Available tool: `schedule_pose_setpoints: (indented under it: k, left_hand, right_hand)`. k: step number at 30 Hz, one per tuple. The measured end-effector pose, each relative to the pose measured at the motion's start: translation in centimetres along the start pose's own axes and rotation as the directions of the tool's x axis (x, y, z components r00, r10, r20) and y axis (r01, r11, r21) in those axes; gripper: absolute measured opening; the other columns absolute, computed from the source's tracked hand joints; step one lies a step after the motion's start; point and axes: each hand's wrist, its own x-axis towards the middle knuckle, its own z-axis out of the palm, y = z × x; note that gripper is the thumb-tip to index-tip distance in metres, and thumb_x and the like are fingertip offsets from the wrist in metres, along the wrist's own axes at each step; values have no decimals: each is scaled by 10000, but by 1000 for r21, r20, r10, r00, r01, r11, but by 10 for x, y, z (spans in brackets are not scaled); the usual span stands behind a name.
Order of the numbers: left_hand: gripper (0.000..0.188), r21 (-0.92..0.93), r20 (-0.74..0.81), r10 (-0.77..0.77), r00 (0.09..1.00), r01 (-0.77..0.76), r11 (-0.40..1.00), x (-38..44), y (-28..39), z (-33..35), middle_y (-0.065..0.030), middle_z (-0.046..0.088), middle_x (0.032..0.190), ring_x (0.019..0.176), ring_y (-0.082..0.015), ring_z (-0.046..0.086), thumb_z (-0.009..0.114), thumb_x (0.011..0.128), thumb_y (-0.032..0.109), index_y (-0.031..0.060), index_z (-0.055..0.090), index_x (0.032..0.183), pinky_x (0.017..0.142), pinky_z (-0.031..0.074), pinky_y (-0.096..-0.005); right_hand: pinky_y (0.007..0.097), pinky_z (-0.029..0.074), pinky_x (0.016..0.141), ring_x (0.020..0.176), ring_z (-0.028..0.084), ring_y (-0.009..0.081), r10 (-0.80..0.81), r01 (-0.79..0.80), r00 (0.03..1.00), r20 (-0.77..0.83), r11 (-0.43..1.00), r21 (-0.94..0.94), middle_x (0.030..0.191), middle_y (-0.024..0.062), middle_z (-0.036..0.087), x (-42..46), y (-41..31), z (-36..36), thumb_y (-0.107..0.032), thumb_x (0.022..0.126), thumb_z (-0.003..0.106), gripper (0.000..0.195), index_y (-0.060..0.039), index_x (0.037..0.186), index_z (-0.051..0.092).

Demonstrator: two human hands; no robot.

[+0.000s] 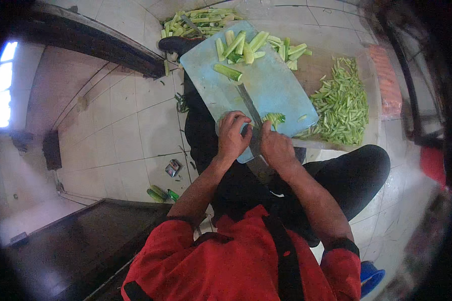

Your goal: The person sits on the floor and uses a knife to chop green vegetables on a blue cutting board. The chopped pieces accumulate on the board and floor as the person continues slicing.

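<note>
A pale blue cutting board (273,90) lies tilted across my lap. My right hand (278,145) grips a knife (250,103), its long blade pointing away from me over the board. Just left of the blade, my left hand (234,133) rests on the board with bent fingers; whatever is beneath them is mostly hidden. Sliced cucumber (274,119) sits right of the blade. Beyond the knife's tip lies a thick cucumber piece (228,72), and cucumber wedges (242,47) are heaped at the board's far end.
Thin cucumber strips (341,103) fill the right part of a shallow clear tray (373,94), with more wedges (292,52) at its left. Long cucumber pieces (207,19) lie beyond the board. Whole cucumbers (157,193) and a small packet (173,167) are on the tiled floor at left.
</note>
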Motion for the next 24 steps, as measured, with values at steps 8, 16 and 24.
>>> schedule_pose_setpoints:
  k: [8,16,24]
  left_hand:
    - [216,-25,26,-12,1000,13,1000,-6,-1,8,-104,572,1004,1000,-322,553,702,705,11,53,613,897,870,419,-435]
    - [204,-54,63,-23,998,27,998,-7,8,9,-117,599,1000,974,-345,575,688,704,-18,41,607,881,871,436,-424]
    - [221,-130,50,-11,999,18,991,-15,9,11,-125,562,1004,969,-358,554,602,727,-87,40,561,904,823,428,-441]
  right_hand:
    - [425,559,576,656,696,302,-38,38,999,7,999,-26,684,142,665,-6,-2,0,-125,874,514,276,20,1093,427]
    - [439,555,575,709,703,325,39,-41,992,121,999,22,762,173,690,4,-4,5,-155,916,464,226,-2,1076,419]
    - [440,553,627,737,690,365,14,-28,985,173,996,80,764,204,669,4,-5,-1,-111,868,506,313,42,1112,382]
